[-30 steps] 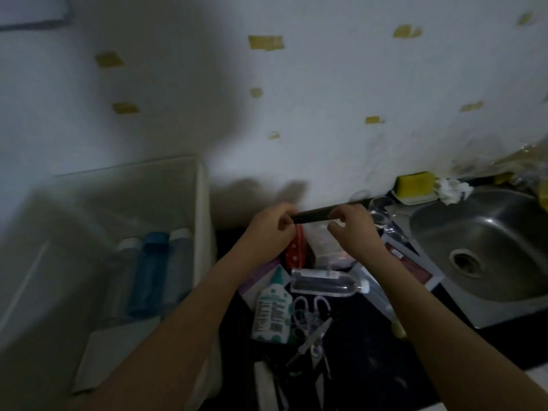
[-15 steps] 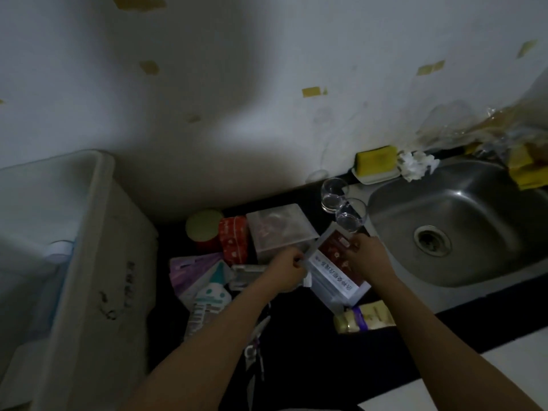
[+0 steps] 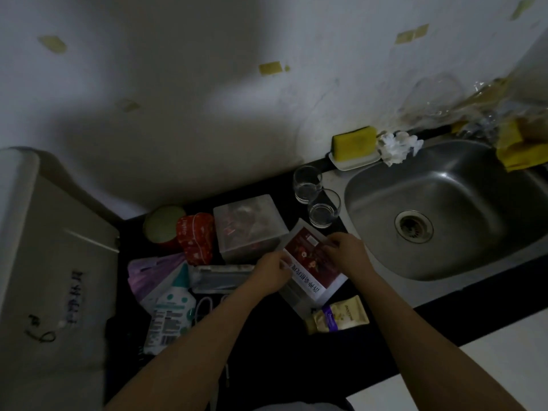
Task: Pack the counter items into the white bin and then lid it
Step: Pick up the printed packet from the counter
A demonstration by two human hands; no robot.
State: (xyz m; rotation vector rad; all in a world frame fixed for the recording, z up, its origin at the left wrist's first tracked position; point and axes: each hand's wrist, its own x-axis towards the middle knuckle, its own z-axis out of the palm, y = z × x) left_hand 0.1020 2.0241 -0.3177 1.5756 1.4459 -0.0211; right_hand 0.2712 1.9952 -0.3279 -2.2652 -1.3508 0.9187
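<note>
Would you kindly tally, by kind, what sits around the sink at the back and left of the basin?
Clear drinking glasses: 2
Yellow rectangular sponge on a white dish: 1
Crumpled white tissue: 1
Yellow cloth at the sink's far corner: 1
Total: 5

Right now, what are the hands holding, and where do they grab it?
Both hold the flat red-and-white packet. The left hand pinches its left edge; the right hand grips its right edge.
</note>
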